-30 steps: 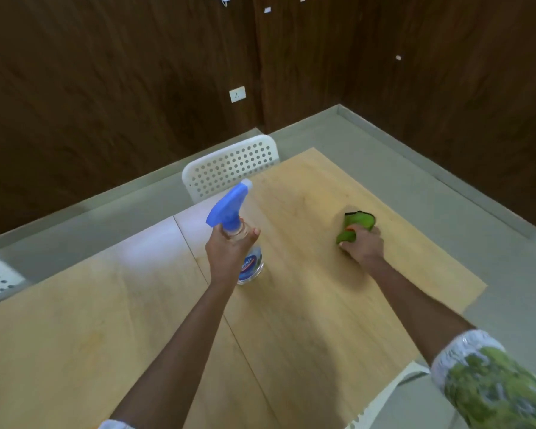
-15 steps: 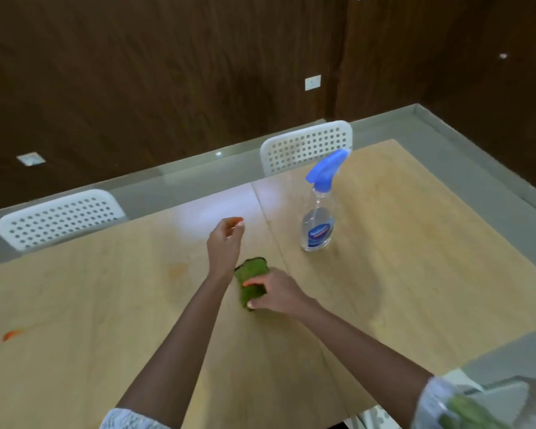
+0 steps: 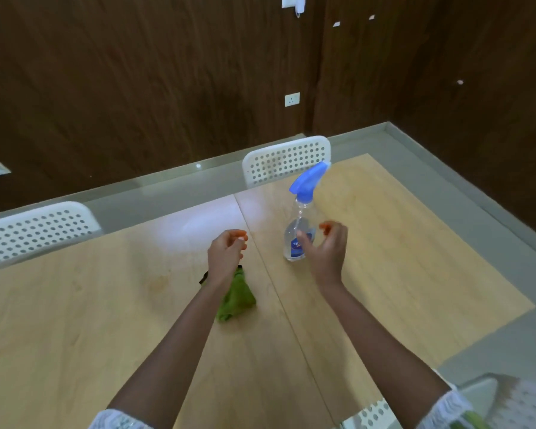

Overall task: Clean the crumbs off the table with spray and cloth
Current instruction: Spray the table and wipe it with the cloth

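Now both hands are lifted over the wooden table (image 3: 399, 249) and neither one holds anything. The left hand (image 3: 225, 255) is at about 11 o'clock from the middle of the view, with its fingers loosely curled toward the palm and a little apart, and they grip nothing. The green cloth (image 3: 237, 300) lies crumpled on the table just under the left wrist and forearm, near the seam between the two table boards; the hand does not touch it. The right hand (image 3: 327, 250) is at about 1 o'clock, its fingers bent and spread with the thumb held apart, just beside the spray bottle (image 3: 300, 224) but not closed around it. The bottle stands upright on the table, clear with a blue trigger head, and the thumb partly covers its label. Two white perforated chairs (image 3: 287, 159) stand at the far edge of the table, at 12 o'clock and at 9 o'clock
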